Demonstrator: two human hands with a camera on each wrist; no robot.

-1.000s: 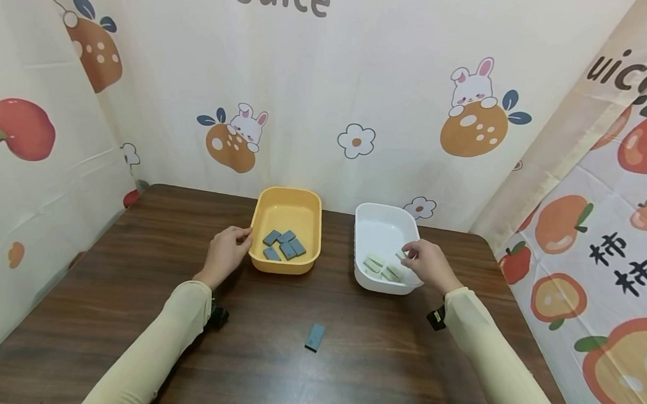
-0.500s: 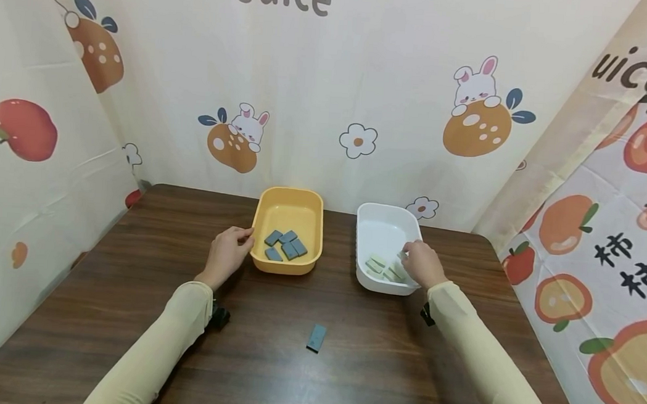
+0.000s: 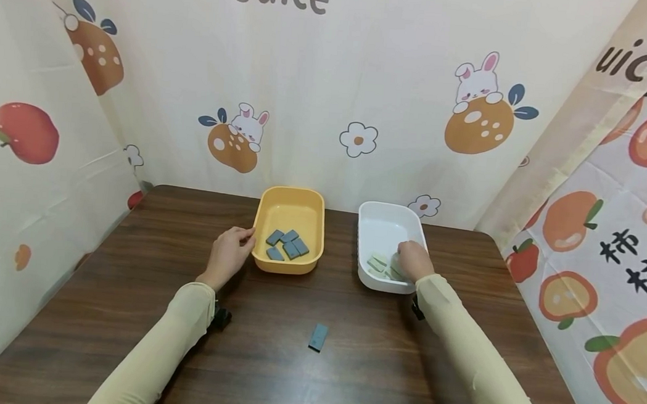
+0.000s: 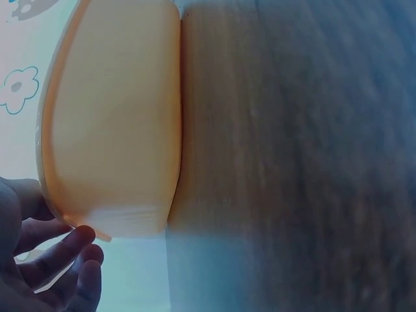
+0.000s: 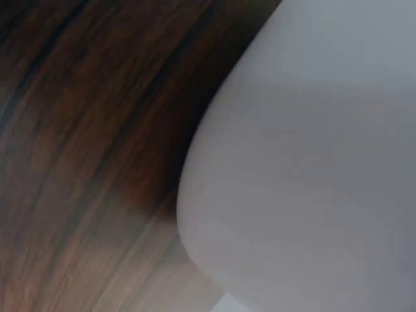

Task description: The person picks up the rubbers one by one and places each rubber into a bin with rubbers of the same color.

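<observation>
My left hand [image 3: 228,255] pinches the left rim of a yellow plastic bin [image 3: 289,215]; the left wrist view shows the thumb and fingers around the rim of the bin [image 4: 117,117]. Several blue-grey rectangular tiles [image 3: 291,249] lie inside near its front. My right hand [image 3: 415,261] reaches down over the right side of a white plastic bin [image 3: 383,227]. Several pale green tiles [image 3: 376,263] lie in the front of that bin, partly covered by the hand. The right fingertips are hidden, and I cannot tell whether they hold a tile.
One blue-grey tile [image 3: 317,337] lies alone on the dark wooden table [image 3: 268,371], in front of the bins. A printed curtain [image 3: 309,71] hangs right behind the table and along both sides. The right wrist view is filled by the white bin's outer wall [image 5: 305,175].
The right hand has moved left and lower into the white bin; a pale green tile seen in its fingers earlier is now hidden. The left hand stays at the yellow bin's rim.
</observation>
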